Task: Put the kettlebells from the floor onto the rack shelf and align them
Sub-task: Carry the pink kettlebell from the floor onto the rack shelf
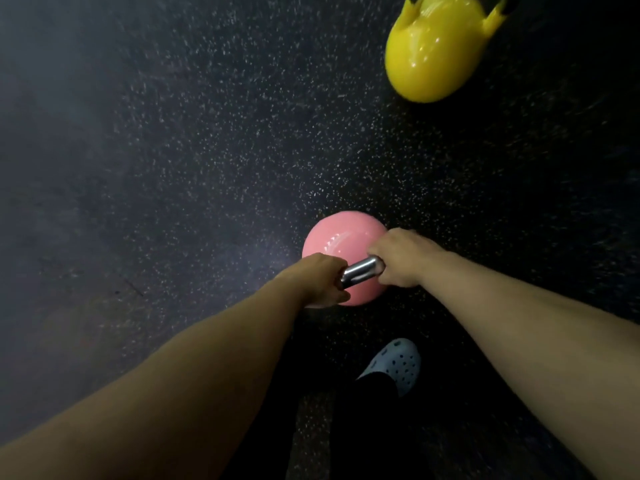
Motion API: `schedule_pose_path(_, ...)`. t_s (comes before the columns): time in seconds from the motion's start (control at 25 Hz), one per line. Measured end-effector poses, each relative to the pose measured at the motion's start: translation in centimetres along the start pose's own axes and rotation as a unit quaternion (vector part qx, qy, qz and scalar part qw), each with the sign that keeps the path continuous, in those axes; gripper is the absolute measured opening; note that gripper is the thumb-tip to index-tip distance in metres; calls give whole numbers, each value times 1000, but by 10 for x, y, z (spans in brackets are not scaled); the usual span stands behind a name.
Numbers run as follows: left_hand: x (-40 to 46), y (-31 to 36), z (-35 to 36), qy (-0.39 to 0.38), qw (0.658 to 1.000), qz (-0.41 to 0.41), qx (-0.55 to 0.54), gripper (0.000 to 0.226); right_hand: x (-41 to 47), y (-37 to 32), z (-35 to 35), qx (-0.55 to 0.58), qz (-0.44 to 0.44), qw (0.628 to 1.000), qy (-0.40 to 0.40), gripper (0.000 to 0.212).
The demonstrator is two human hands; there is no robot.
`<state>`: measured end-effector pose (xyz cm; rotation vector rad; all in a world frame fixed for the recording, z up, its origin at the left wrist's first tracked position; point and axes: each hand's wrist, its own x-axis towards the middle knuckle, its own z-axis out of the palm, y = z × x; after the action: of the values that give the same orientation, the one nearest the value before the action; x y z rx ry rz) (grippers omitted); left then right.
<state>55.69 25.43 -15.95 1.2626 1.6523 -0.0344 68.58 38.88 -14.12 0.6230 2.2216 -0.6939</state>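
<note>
A pink kettlebell (pixel 337 237) with a shiny steel handle sits low in the middle of the view, over the dark speckled floor. My left hand (pixel 320 280) is closed around the left end of the handle. My right hand (pixel 403 259) is closed around its right end. Whether the pink kettlebell touches the floor I cannot tell. A larger yellow kettlebell (pixel 433 53) lies on the floor at the upper right, its handle cut off by the top edge of the frame. No rack shelf is in view.
The floor (pixel 173 168) is black rubber with white flecks and stretches open to the left and ahead. My foot in a pale blue perforated clog (pixel 398 363) stands just below the pink kettlebell, with a dark trouser leg beside it.
</note>
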Motion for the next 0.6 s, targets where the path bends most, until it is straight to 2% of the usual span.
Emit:
schedule_pose_path(0.16, 9, 54, -40, -14, 996, 58, 68, 10, -50, 27, -17, 107, 36, 992, 62, 28)
schedule_pose_path(0.28, 18, 124, -79, -38, 973, 140, 179, 14, -114, 55, -26, 216, 111, 959, 148, 33)
schedule_pose_path(0.44, 26, 236, -105, -76, 902, 274, 323, 19, -203, 87, -17, 330, 208, 892, 228, 27)
schedule_pose_path(0.6, 35, 375, -96, -128, 840, 346, 399, 18, -295, 139, -6, 396, 285, 809, 327, 27)
